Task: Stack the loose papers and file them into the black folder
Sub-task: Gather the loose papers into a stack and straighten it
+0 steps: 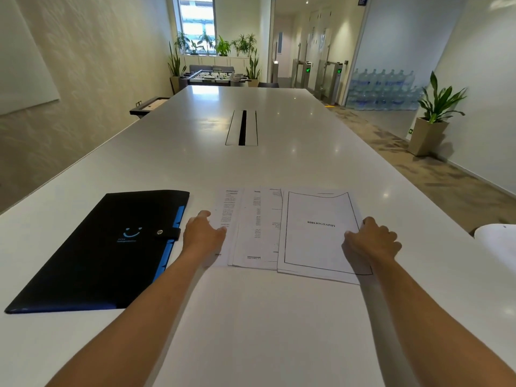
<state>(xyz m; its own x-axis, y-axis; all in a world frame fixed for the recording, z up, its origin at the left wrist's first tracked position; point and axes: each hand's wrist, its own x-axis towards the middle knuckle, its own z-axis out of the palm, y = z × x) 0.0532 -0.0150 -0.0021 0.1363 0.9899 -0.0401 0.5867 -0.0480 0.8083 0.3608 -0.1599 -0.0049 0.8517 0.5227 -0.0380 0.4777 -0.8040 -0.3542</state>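
Note:
Several loose papers [259, 227] lie fanned out and overlapping on the white table [251, 317]. The top sheet [318, 233], headed "BIBLIOGRAPHY", is at the right. My left hand [203, 233] rests on the left edge of the spread, fingers curled against the leftmost sheet. At the right edge of the bibliography sheet sits my right hand [372, 238], fingers bent on the paper's rim. The black folder [106, 252] lies closed and snapped shut to the left, blue tabs along its right side, apart from the papers.
A cable slot [242, 127] runs down the table's middle. A white rounded object [499, 238] shows at the right edge. A potted plant [431, 121] stands on the floor to the right. The wall runs close along the table's left side.

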